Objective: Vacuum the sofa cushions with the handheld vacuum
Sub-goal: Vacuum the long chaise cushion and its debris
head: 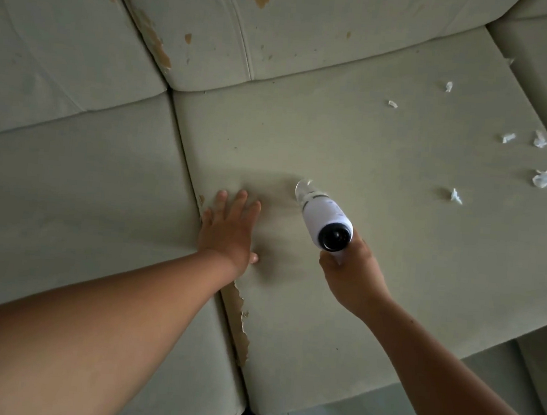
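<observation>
Pale green sofa cushions fill almost all that I see, and the middle seat cushion (353, 154) lies flat under both hands. On my right side, the right hand (352, 277) is closed around the handle of the handheld vacuum (325, 220), which is white with a dark round end cap turned toward the camera. From the grip, the body of the vacuum goes up and a little to the left, so the clear nozzle (303, 188) is at the far end, well beyond the fingers, and its tip is down at the cushion surface (I cannot tell if it really touches). I see a thin dark band near the nozzle, but I can read no brand or writing on the vacuum. The left hand (229, 228) lies flat with spread fingers on the same cushion, just beside the seam (186, 163) to the left cushion, and it holds nothing. White paper scraps (544, 179) are scattered on the right part of the cushion, well apart from the nozzle. Along the seam and on the back cushions (215, 20) the cover has peeled off in brown patches (240, 323).
</observation>
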